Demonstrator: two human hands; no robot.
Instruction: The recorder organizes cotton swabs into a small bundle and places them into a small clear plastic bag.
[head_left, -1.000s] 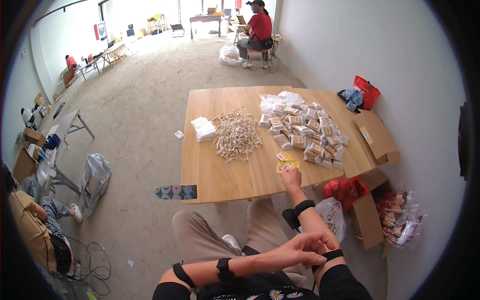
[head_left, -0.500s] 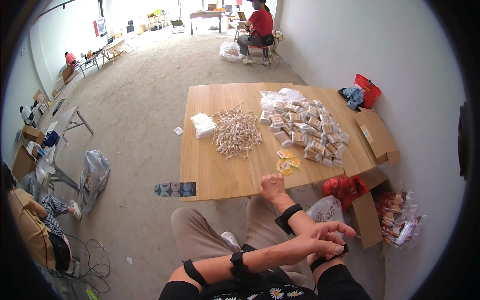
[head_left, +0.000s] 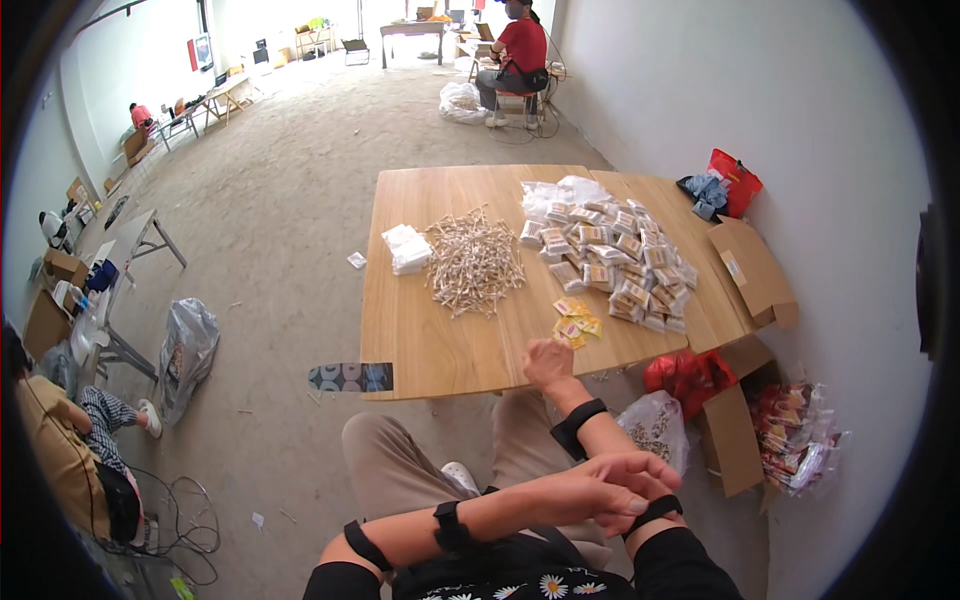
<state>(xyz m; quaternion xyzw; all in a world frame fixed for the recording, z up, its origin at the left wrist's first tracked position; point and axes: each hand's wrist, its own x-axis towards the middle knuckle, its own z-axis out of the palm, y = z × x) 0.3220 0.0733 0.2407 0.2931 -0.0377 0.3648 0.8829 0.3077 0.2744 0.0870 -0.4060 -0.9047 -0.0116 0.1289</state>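
Observation:
My left hand (head_left: 625, 488) reaches across to the right forearm, its fingers closed around a black strap (head_left: 655, 511) below the elbow. My right hand (head_left: 549, 363) is a loose fist above the table's front edge, with nothing visible in it. Another black band (head_left: 578, 428) circles the right wrist. Just beyond the fist lie yellow paper cards or packets (head_left: 575, 322). On the wooden table (head_left: 450, 360) there is a heap of loose cotton swabs (head_left: 475, 265), with white plastic bags (head_left: 407, 249) at its left. Filled swab packs (head_left: 612, 255) are piled on the right.
By the table's right side stand an open cardboard box (head_left: 733, 440), a red bag (head_left: 690, 380) and a clear bag of swabs (head_left: 655, 428). A grey plastic bag (head_left: 188, 355) sits on the floor at left. Co-workers sit at the left edge (head_left: 70, 450) and far back (head_left: 522, 60).
My left hand's fingers have drawn in around the strap on the right forearm, the index finger no longer stretched out. Both forearms have shifted slightly; the right fist stays closed.

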